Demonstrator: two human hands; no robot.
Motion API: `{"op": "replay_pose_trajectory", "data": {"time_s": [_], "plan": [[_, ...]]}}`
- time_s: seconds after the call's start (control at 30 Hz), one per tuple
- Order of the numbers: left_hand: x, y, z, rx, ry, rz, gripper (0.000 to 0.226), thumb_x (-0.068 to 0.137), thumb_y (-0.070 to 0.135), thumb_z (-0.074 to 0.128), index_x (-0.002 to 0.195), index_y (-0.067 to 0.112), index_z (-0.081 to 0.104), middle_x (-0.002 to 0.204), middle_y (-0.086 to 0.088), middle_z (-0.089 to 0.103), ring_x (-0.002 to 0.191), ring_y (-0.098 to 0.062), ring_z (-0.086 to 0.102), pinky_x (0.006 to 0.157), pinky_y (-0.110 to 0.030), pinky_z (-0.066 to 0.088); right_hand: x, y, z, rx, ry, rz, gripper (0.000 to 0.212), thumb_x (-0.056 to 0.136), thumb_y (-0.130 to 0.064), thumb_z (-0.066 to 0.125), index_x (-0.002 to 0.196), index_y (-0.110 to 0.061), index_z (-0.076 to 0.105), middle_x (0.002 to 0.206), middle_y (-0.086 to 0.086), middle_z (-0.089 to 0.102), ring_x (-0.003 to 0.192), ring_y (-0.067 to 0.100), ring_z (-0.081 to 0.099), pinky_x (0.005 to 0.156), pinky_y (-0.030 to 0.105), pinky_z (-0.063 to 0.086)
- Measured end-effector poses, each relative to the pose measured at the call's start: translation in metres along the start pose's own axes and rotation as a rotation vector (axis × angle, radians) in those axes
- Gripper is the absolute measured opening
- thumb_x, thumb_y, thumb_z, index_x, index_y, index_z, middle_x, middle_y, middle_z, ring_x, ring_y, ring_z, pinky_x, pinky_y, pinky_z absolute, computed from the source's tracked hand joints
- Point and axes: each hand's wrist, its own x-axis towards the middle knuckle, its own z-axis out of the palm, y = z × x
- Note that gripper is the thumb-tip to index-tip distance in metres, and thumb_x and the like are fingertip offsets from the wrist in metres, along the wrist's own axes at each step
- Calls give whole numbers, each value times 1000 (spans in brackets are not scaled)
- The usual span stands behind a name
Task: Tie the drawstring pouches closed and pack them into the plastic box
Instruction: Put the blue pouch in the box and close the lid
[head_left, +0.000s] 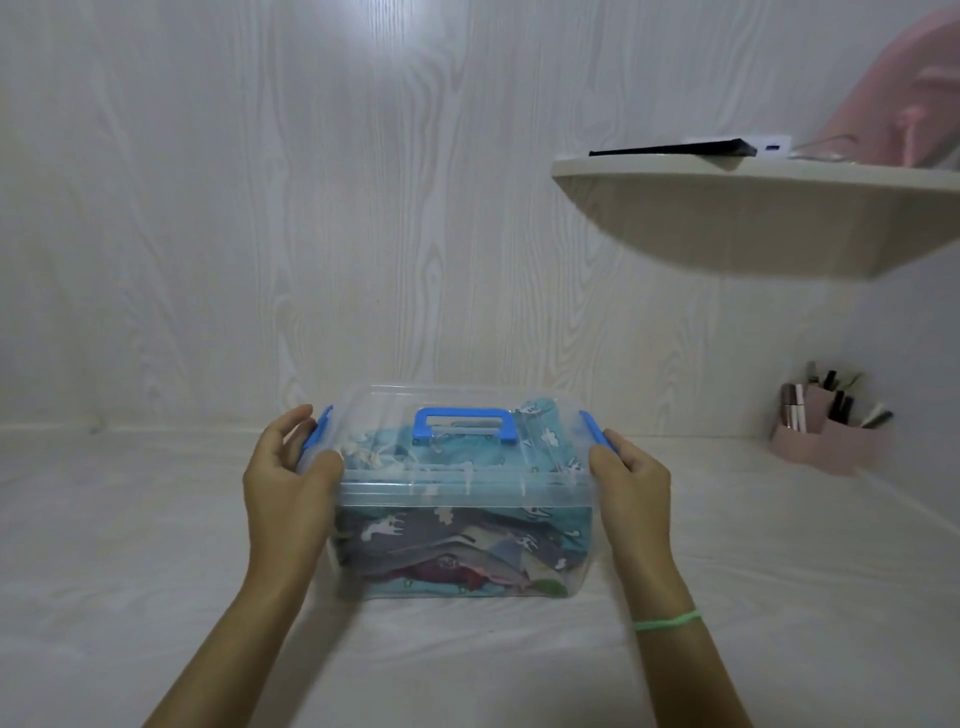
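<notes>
Head view looks down on a clear plastic box (462, 483) standing on the white bench (156, 519), near the middle and just in front of the person. Its clear lid (384, 405) is on, with a blue carrying handle (456, 425) lying flat at its centre. Through the walls show the packed fabric drawstring pouches (415, 540): grey cloth with white animals over teal and dark red pieces, and more teal cloth under the lid.

At the left end, the left grip (288, 478), a bare hand, grasps the box: the thumb lies on the lid's near corner and the fingers curl round the far side of the blue left latch (314, 434). At the right end, the right grip (631, 475) clasps the box in the same way, by the blue right latch (597, 428); its fingertips are hidden. A thin green band (667, 621) circles the right wrist.

Far right on the bench stands a pink organiser (826, 441) holding cosmetic tubes and brushes. Above it, a rounded white shelf (753, 223) juts from the pale wood-grain wall (311, 208), carrying a flat black item (670, 149), a small white device (771, 145) and a blurred pink object (893, 104).
</notes>
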Motion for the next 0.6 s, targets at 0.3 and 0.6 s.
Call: {"op": "replay_pose_trajectory", "data": {"time_s": [0.3, 0.6], "plan": [[-2, 2, 1, 2, 10, 8, 44, 85, -5, 50, 121, 19, 57, 118, 4, 63, 98, 5, 60, 79, -29, 57, 6, 8, -1, -41, -9, 30, 30, 89, -2, 51, 117, 3, 61, 107, 5, 65, 88, -4, 59, 66, 36, 53], [-5, -4, 8, -22, 39, 24, 33, 88, -1, 48, 104, 23, 64, 105, 8, 64, 88, -4, 60, 73, -28, 51, 11, 20, 3, 2, 9, 68, 46, 91, -8, 50, 138, -11, 52, 111, -3, 63, 86, 6, 62, 56, 13, 49]]}}
